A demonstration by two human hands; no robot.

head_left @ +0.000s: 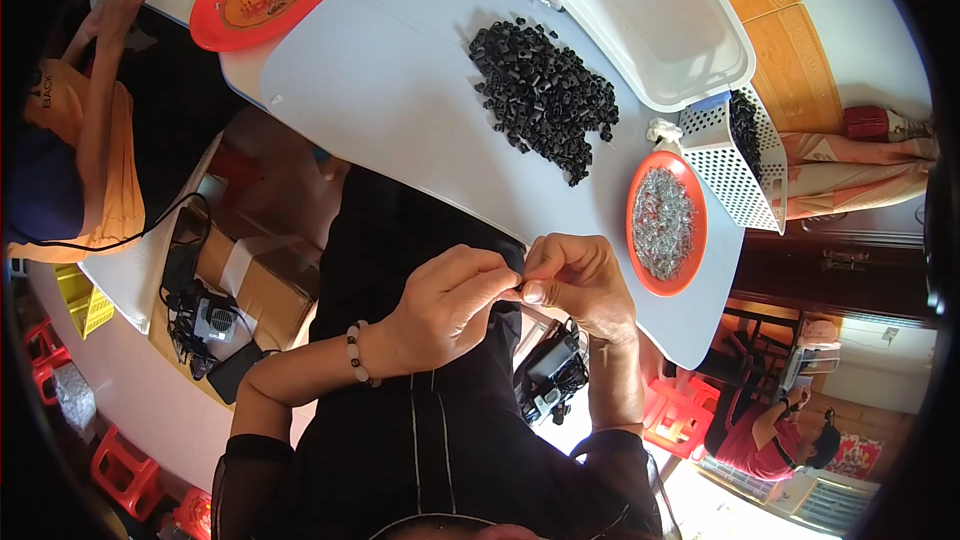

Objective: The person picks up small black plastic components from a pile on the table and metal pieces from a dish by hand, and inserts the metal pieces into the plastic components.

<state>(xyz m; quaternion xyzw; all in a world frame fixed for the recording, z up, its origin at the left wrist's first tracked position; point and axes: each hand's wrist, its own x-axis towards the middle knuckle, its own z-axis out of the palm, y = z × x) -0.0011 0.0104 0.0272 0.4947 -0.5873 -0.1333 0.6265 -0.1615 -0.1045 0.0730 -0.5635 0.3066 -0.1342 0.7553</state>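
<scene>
left hand (450,305): pinched on a tiny black part (517,287), beaded bracelet at wrist | right hand (575,280): fingertips pinching the same part | part: just off the near edge of the white table (400,80) | table: pile of black pieces (545,90), orange dish of small metal bits (665,223)

tiny part (518,287) hidden between fingertips

bare table (380,80) left of black bead pile (545,90), orange dish (666,223) blocking right
</scene>
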